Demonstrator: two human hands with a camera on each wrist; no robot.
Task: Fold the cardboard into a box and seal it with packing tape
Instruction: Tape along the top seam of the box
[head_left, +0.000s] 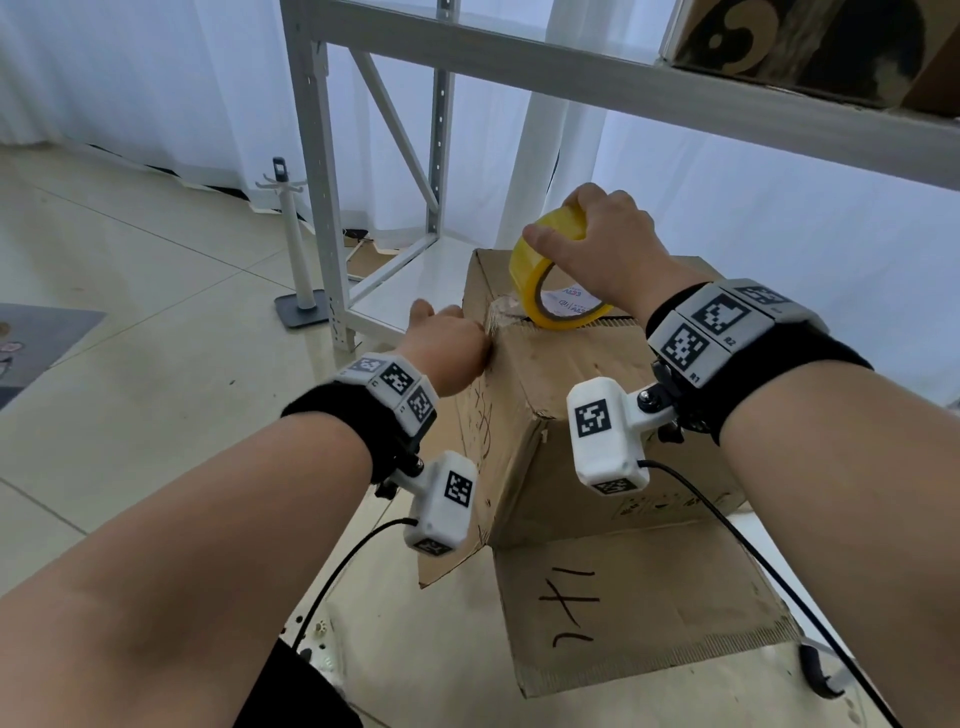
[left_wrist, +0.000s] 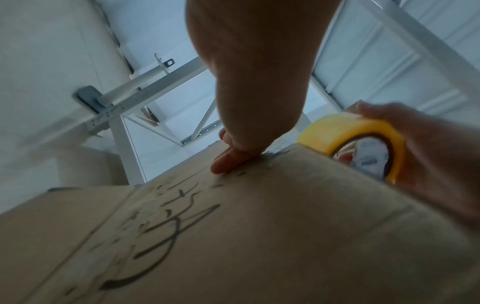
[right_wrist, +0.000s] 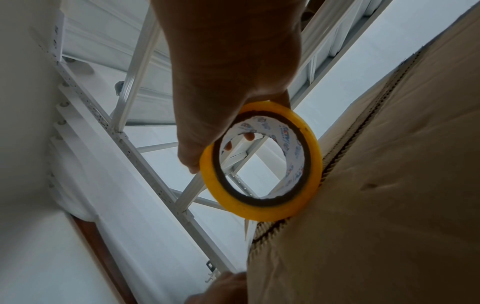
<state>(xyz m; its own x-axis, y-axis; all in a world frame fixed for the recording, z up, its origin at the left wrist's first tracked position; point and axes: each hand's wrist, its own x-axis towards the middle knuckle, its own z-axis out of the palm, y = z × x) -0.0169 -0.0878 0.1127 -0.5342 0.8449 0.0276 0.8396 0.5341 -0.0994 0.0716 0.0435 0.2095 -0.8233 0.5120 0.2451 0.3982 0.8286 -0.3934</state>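
A brown cardboard box (head_left: 582, 374) stands upturned in front of me, its top flaps closed along a seam (right_wrist: 363, 125) and its lower flaps splayed out. My right hand (head_left: 597, 234) grips a yellow roll of packing tape (head_left: 545, 270) standing on edge on that seam (right_wrist: 262, 162). A short clear strip of tape (head_left: 501, 312) runs from the roll to the box's left top edge. My left hand (head_left: 447, 338) presses flat fingers (left_wrist: 226, 160) on the tape end at that edge, over the box's left side (left_wrist: 233, 236) with black writing.
A white metal shelving rack (head_left: 332, 171) stands right behind the box, its crossbeam (head_left: 675, 83) overhead with a printed carton (head_left: 810, 47) on it. A white post on a grey base (head_left: 298, 249) stands at left. Tiled floor (head_left: 130, 364) lies open to the left.
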